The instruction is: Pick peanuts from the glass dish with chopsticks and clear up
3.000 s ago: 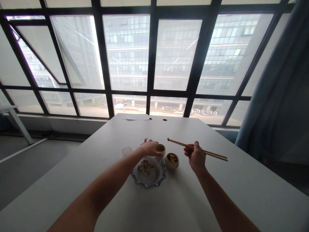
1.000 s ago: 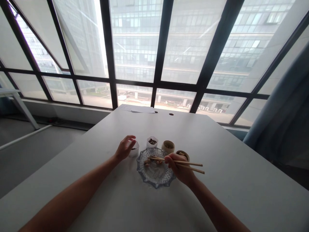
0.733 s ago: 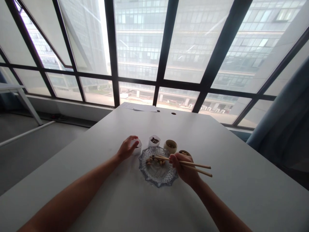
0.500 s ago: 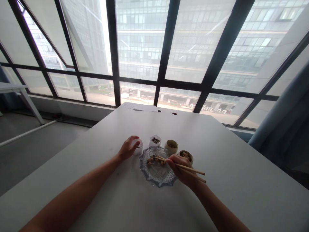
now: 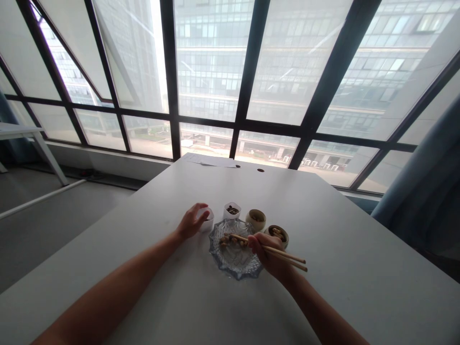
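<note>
Table (image 5: 323,206) with white top bears a scalloped clear-glass bowl (image 5: 238,274). Right hand (image 5: 269,249) holds thin wooden chopsticks (image 5: 287,255); left hand (image 5: 191,223) curves by a white plastic cup (image 5: 207,225), whether gripping I cannot tell. Small brown pieces (image 5: 224,241) lie inside the bowl.

The left forearm (image 5: 118,285) was bare, broad at the lower left of the frame and tapering smoothly towards the ungloved left hand (image 5: 191,223). The right forearm (image 5: 318,306), bare too, narrowed from the lower right towards the ungloved right hand (image 5: 273,256).
</note>
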{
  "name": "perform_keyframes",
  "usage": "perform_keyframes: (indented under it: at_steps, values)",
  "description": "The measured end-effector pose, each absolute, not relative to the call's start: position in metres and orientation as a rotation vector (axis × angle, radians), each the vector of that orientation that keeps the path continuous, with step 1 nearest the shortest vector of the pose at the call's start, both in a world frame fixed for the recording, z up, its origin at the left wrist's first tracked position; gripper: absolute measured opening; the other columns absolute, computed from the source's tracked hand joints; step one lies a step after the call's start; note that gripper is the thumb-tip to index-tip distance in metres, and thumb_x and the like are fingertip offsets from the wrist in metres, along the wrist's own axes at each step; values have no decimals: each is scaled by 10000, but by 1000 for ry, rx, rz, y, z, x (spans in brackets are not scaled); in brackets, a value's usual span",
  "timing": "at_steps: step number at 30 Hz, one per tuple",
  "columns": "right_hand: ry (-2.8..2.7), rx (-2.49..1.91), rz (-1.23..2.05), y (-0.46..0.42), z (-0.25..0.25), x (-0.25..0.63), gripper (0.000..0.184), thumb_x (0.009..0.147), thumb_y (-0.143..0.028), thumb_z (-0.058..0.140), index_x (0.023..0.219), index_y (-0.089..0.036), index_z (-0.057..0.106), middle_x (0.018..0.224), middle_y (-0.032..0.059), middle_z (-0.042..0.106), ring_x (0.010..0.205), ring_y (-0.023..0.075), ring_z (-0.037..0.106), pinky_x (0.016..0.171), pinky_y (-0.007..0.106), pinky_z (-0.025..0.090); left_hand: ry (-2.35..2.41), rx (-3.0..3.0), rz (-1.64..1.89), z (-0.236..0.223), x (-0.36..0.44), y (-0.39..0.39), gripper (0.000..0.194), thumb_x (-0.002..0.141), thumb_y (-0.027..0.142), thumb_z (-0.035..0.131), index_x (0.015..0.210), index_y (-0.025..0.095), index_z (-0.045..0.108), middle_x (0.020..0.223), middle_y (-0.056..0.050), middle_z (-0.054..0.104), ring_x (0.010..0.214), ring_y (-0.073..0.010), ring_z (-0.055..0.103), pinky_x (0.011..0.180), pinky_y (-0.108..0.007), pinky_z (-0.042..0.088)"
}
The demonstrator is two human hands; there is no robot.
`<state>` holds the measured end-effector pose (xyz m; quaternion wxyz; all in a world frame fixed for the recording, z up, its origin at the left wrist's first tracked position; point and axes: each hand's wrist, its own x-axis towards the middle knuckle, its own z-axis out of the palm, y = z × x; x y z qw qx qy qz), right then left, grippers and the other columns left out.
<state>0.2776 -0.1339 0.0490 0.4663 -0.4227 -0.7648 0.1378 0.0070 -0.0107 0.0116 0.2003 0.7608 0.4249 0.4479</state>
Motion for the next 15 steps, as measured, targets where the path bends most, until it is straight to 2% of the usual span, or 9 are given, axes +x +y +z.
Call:
perform_keyframes:
  at_steps: [6,15]
  values:
    - [-1782,-1117,350,-134,46,281,472,974,-510,485,644,-197,611,538,12,593,472,126,544,495,223,400,1182,2142,1251,10,6,-9,531,905,632,431,1111,178,613,1147,-119,685,1086,-267,640,974,-427,497]
    - [-1875,-1160,322,-134,48,277,489,998,-480,440,606,-198,519,521,13,563,444,114,528,441,205,381,1170,2150,1251,11,7,-10,532,906,629,432,1109,174,616,1142,-124,686,1084,-267,644,965,-426,499]
